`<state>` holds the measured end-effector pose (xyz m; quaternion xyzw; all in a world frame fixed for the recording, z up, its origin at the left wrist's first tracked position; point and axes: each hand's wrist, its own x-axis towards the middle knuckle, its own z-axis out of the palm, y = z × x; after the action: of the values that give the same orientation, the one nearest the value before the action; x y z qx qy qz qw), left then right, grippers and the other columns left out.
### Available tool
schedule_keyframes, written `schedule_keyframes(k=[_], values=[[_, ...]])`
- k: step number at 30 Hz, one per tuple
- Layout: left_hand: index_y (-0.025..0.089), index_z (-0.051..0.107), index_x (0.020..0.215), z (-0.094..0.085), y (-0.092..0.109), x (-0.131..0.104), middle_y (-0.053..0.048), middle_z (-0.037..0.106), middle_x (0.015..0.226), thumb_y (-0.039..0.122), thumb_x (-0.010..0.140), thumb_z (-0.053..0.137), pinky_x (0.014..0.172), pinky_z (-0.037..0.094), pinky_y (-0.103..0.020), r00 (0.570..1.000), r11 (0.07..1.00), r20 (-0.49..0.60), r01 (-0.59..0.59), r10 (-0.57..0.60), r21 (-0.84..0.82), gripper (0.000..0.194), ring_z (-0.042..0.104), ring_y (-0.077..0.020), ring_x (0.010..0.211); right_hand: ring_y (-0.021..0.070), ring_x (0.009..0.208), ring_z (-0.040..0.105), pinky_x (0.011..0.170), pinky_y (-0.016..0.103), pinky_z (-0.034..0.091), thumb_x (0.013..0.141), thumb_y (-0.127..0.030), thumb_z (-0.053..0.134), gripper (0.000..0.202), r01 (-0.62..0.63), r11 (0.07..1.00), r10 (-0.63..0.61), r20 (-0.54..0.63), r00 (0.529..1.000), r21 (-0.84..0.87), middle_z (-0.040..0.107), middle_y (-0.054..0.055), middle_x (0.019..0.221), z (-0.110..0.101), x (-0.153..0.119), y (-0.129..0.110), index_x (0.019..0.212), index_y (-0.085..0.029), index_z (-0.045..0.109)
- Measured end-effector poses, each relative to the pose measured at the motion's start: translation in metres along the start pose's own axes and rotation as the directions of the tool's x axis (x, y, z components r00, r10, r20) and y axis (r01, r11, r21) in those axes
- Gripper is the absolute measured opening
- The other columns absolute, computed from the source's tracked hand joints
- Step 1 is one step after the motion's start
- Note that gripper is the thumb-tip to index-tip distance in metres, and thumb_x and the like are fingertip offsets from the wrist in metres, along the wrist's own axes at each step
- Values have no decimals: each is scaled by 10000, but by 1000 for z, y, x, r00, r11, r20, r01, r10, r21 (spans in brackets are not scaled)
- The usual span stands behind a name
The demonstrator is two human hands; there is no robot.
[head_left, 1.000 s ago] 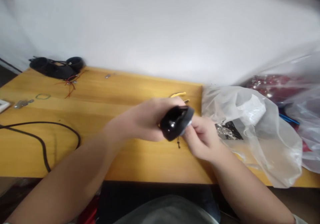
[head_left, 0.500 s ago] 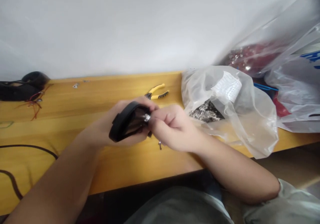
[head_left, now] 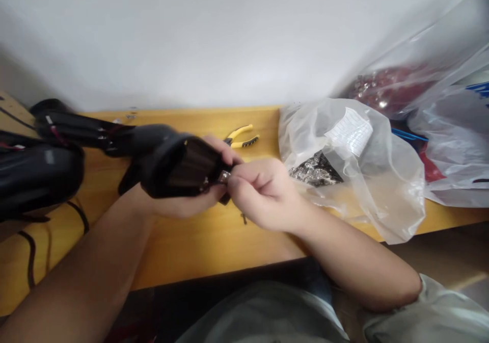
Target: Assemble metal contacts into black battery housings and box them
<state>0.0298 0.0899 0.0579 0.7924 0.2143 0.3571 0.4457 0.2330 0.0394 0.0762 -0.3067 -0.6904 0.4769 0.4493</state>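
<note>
My left hand [head_left: 185, 206] is wrapped round a black hollow plastic housing [head_left: 183, 167], which is partly smeared by motion. Its open side faces me, and its narrow end points right. At that end my right hand [head_left: 263, 192] is closed, thumb and forefinger pinching a small shiny metal piece [head_left: 224, 176]. The exact kind of this piece cannot be made out. Just below the hands, another small metal part [head_left: 243, 219] lies on the wooden table [head_left: 214, 251]. Behind them rest yellow-handled pliers [head_left: 242, 136], their jaws hidden by my left fingers.
Black parts with thin wires [head_left: 42, 175] crowd the left side, close to the housing. A clear plastic bag [head_left: 382, 180] of small metal parts sits at right, with more bags [head_left: 446, 154] beyond. A black cable [head_left: 31, 259] lies at left; the wall [head_left: 214, 42] rises behind.
Large black parts with wires now show at left, covering much of the table there. The housing in my left hand has turned and shifted slightly left; my right hand keeps its pinch.
</note>
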Motion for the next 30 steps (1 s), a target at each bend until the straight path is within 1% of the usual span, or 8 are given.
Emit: schedule_keyframes(k=[4,7,11,15,20,24,27,30], values=[[204,634,1176,-6,5,3,-74,724,1194,119,874,731,998,644,-325,1000,968,25,22,-17,-251,328,719,-204,1125,77,522,333,510,242,313,837,-163,531,353,18,998,-21,-43,999,-66,320,-46,542,-1,0,0,536,-207,352],[188,642,1155,-5,8,5,-66,729,1126,119,904,707,1030,645,-352,1000,941,-11,-18,16,-338,268,718,-198,1116,62,500,329,484,225,266,824,-154,557,352,72,970,-90,-68,994,-232,337,-48,531,-3,-2,1,526,-187,372],[186,603,1156,-1,13,8,-48,731,1134,64,918,690,1011,641,-294,997,966,-59,-56,42,-253,281,721,-143,1081,39,447,344,456,202,244,820,-114,570,335,200,877,-246,-51,968,-436,391,-59,491,-3,-4,3,526,-170,418],[208,603,1151,-1,13,11,-42,733,1149,90,900,715,1032,637,-351,996,991,-52,-83,78,-109,299,713,-164,1088,51,462,365,486,215,283,844,-108,578,346,241,792,-325,-52,944,-561,424,-50,501,-5,-3,5,536,-173,434],[220,596,1138,-3,12,12,-27,722,1139,109,900,706,1061,619,-372,992,994,-85,-93,89,-49,285,684,-149,1048,89,517,441,547,256,339,948,-129,584,337,239,791,-299,-15,954,-563,480,-18,573,-7,-3,5,625,-182,508],[218,594,1124,-3,10,11,-37,718,1134,115,904,690,1085,607,-447,993,996,-102,-71,65,-53,262,682,-191,1103,120,560,470,574,281,368,1003,-184,568,303,205,752,-260,3,966,-626,517,5,628,-5,-5,3,700,-189,551],[205,597,1134,-2,8,10,-51,706,1133,102,908,671,1042,620,-422,991,992,-84,-110,104,-63,259,686,-192,1094,100,536,434,550,273,342,983,-161,562,331,190,755,-248,-5,969,-628,480,-12,595,-2,-6,0,658,-185,505],[206,575,1139,-2,10,9,-47,696,1145,83,915,659,1039,610,-383,988,989,-84,-135,129,-65,268,681,-166,1076,67,478,362,489,257,273,927,-141,580,396,143,815,-217,-66,974,-561,407,-34,525,-1,-8,-3,565,-177,424]])
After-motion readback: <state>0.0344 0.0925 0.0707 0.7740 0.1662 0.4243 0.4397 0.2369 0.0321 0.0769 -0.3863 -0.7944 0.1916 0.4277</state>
